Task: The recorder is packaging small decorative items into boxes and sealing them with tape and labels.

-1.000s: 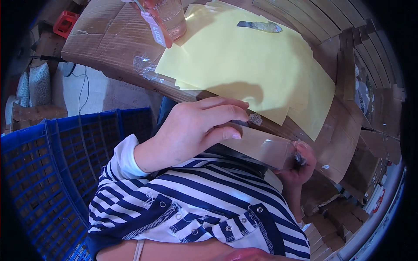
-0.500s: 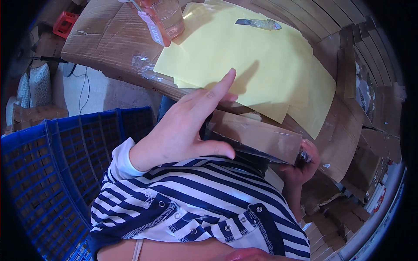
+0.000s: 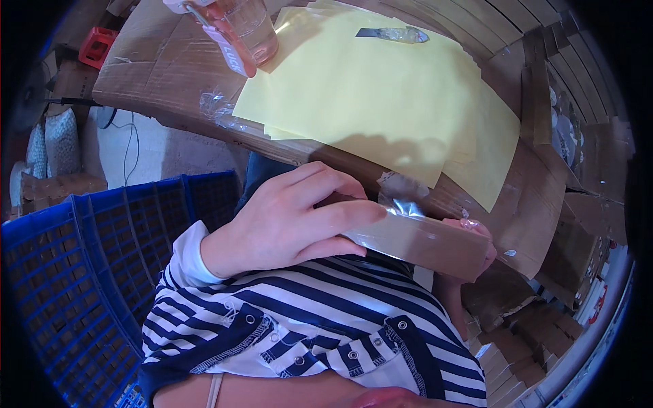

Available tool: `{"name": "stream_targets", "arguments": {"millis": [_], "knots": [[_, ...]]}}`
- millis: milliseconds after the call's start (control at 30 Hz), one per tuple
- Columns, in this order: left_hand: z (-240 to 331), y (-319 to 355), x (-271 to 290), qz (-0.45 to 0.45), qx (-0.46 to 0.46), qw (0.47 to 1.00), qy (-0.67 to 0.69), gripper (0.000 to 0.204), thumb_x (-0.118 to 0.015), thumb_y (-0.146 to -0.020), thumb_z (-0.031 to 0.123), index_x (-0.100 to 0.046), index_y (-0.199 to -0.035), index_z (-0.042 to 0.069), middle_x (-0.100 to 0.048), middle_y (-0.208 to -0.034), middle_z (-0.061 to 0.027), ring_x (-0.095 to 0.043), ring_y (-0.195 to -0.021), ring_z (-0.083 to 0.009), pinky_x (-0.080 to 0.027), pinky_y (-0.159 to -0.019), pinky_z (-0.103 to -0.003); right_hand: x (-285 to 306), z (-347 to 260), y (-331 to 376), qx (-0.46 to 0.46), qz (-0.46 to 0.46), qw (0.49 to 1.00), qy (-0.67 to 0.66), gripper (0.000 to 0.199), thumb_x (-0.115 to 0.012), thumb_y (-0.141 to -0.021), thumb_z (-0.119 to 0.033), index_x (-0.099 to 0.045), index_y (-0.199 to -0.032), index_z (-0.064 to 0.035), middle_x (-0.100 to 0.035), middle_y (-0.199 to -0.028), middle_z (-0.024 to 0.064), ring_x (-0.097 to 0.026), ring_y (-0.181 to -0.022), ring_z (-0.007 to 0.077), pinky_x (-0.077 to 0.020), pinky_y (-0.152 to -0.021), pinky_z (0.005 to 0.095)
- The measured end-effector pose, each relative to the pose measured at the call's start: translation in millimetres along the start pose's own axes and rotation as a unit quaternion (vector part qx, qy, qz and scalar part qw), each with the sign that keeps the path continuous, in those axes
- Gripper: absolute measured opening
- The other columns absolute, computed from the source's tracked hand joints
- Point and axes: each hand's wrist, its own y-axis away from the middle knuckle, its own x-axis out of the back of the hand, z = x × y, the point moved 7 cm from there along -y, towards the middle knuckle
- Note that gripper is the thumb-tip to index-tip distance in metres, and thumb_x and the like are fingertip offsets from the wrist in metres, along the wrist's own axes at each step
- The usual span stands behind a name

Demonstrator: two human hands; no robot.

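Note:
A narrow brown cardboard box [image 3: 428, 243] with shiny clear tape on it is held in front of my striped shirt, at the near edge of the table. My left hand [image 3: 292, 221] closes over its left end, thumb on the near side and fingers over the top. At the other end my right hand [image 3: 488, 253] grips the box; most of that hand is hidden behind it. A loose, crinkled bit of clear tape [image 3: 405, 207] shows along the box's far edge.
Yellow sheets [image 3: 367, 102] overlap on the cardboard-covered table [image 3: 163, 68]. On them lies a blade with a tape-wrapped handle [image 3: 394, 34]. A clear cup [image 3: 255, 34] with a strap stands at far left. A blue crate [image 3: 81, 272] is beside me; cartons [image 3: 585, 170] line the right.
My left hand, its fingers spread before, has closed onto the box's left end. The box has turned so its broad taped face shows more, and its right end has moved slightly nearer me.

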Motion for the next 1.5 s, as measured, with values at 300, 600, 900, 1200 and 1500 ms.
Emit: {"name": "stream_targets", "arguments": {"millis": [300,600,900,1200,1500], "knots": [[-13.5,1.9,-35.4,-0.152,0.079,0.983,0.062,0.061,-0.087,-0.071,0.023,-0.065,-0.128,0.016,-0.051,-0.108,-0.0094,-0.054,-0.101,-0.0283,-0.049,-0.088,-0.038,-11.4,-4.9,-11.8,0.023,0.017,0.993,-0.112,0.063,-0.047,-0.1,-0.062,-0.058,-0.107,-0.0011,-0.064,-0.104,0.0195,-0.065,-0.087,0.0312,-0.0549,-0.077,0.0416],[-19.6,-18.2,-35.0,-0.07,0.045,0.997,0.001,0.051,-0.088,-0.07,0.036,-0.068,-0.109,0.01,-0.066,-0.104,-0.0078,-0.068,-0.094,-0.0275,-0.056,-0.081,-0.037,76.7,34.2,39.5,-0.25,0.229,0.924,-0.176,0.03,-0.05,-0.106,-0.019,-0.052,-0.08,-0.0042,-0.049,-0.077,0.0061,-0.043,-0.069,0.0136,-0.0371,-0.061,0.0266],[-21.6,-31.8,-5.5,-0.054,0.025,0.998,0.012,0.069,-0.092,-0.063,0.039,-0.069,-0.119,0.007,-0.07,-0.106,-0.0105,-0.069,-0.094,-0.0286,-0.056,-0.08,-0.036,47.7,151.0,146.9,-0.411,0.312,0.746,-0.42,0.042,-0.062,-0.096,-0.002,-0.047,-0.136,-0.0044,-0.06,-0.099,0.0062,-0.059,-0.094,0.0163,-0.046,-0.088,0.03],[-21.2,-74.4,-6.1,-0.184,-0.009,0.977,0.107,0.069,-0.074,-0.077,0.059,-0.071,-0.12,0.005,-0.069,-0.104,-0.0123,-0.067,-0.089,-0.0301,-0.053,-0.077,-0.037,35.8,209.8,115.9,-0.426,0.308,0.759,-0.385,0.038,-0.063,-0.095,-0.002,-0.052,-0.131,-0.0029,-0.064,-0.105,0.01,-0.062,-0.101,0.0189,-0.0477,-0.09,0.0322],[-67.8,-53.9,51.1,0.038,0.153,0.986,0.045,0.06,-0.053,-0.1,0.055,-0.07,-0.099,-0.003,-0.071,-0.093,-0.0151,-0.067,-0.088,-0.0255,-0.051,-0.079,-0.036,40.4,269.2,97.7,-0.445,0.24,0.808,-0.304,0.038,-0.063,-0.093,-0.003,-0.054,-0.13,-0.0024,-0.064,-0.108,0.0118,-0.062,-0.103,0.0205,-0.0481,-0.092,0.0337]]}}
